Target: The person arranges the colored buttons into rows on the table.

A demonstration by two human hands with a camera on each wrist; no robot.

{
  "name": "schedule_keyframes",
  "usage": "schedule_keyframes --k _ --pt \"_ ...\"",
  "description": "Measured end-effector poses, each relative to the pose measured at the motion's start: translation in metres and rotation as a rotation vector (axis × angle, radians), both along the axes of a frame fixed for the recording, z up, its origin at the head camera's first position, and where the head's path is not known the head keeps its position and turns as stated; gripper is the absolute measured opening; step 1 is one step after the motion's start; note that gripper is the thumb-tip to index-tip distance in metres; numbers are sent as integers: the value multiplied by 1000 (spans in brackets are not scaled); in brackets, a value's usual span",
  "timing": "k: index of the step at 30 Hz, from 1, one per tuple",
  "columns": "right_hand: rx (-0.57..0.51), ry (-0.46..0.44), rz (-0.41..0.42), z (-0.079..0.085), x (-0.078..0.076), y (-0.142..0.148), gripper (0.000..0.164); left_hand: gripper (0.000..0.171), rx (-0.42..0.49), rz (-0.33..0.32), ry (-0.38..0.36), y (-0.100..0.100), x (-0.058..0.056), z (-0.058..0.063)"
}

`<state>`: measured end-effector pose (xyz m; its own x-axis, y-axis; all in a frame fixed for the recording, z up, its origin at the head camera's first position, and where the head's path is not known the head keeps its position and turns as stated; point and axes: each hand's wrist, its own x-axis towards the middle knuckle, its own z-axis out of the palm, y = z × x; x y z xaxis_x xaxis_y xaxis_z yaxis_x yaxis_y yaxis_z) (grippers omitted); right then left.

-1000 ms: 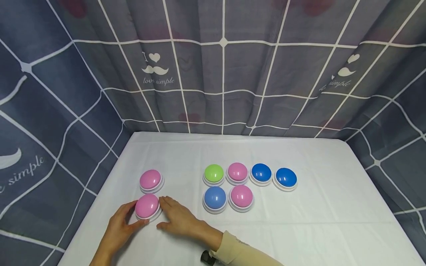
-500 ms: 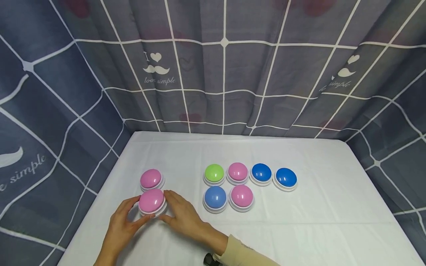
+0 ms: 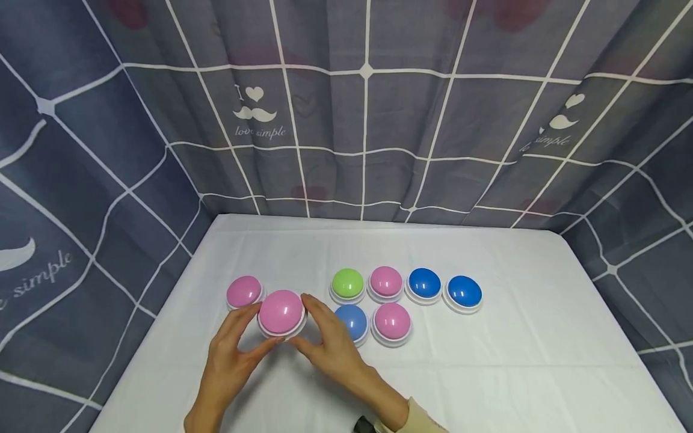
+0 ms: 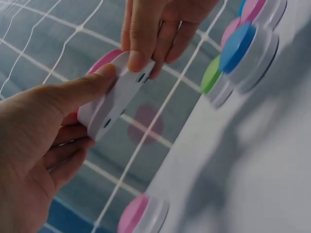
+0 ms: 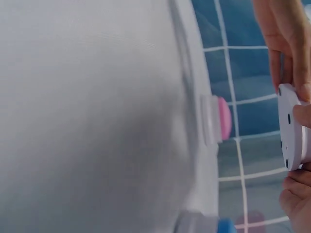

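Observation:
Between my two hands, a pink push button (image 3: 281,313) with a domed top and white base is held up off the table. My left hand (image 3: 228,359) grips its left side, thumb at the front edge and fingers behind. From the right, my right hand (image 3: 337,347) pinches the same button by its rim. Its white underside (image 4: 114,97) with small dark spots faces the left wrist camera. A second pink button (image 3: 243,292) sits on the table just behind and left, partly covered by the left fingers. A light blue button (image 3: 352,322) is partly hidden behind the right hand.
On the white-covered table (image 3: 514,361), a green button (image 3: 348,283), a pink button (image 3: 386,281) and two dark blue buttons, one at the row's right end (image 3: 464,291), form a back row. Another pink button (image 3: 392,321) stands in front. A checked grey curtain (image 3: 325,120) surrounds the table.
Both hands have lifted the pink button off the table and carried it to the right, away from the other pink button at left. The remaining buttons have stayed in place.

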<state>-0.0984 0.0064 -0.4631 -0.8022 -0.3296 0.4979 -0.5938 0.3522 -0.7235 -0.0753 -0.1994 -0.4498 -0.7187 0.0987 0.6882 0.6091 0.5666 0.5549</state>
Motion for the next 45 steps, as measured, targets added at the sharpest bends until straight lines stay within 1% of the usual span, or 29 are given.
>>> schedule_keyframes --k 2,4,9,11,15,17,19,25,29,32,34,39,45 --pt "-19 2 -24 3 3 9 73 71 16 -15 38 9 -2 0" --pt "-32 20 -55 5 7 18 74 70 32 -32 54 19 -3 1" --pt "-52 51 -146 6 13 41 76 66 43 -94 40 44 -7 6" --pt "-54 44 -180 6 16 52 76 64 38 -124 35 55 -8 7" --pt "-54 8 -247 4 24 72 78 66 16 -168 41 77 -10 6" --pt "-52 -4 -267 3 27 81 79 69 1 -181 45 87 -11 5" --pt "-53 -7 -280 1 30 91 80 68 -17 -198 31 96 -12 5" --pt "-45 58 -331 -2 35 122 82 62 -66 -233 8 125 -15 3" --pt "-24 89 -374 -3 37 140 85 59 -78 -250 19 144 -20 -2" --pt "-10 95 -415 -7 40 153 85 60 -98 -263 18 159 -23 -6" --pt "-2 86 -441 -9 43 162 85 60 -115 -271 0 169 -25 -9" --pt "12 37 -496 -17 48 179 84 59 -164 -282 -80 189 -25 -16" --pt "47 -17 -563 -27 53 195 81 59 -264 -302 -119 207 -30 -21"
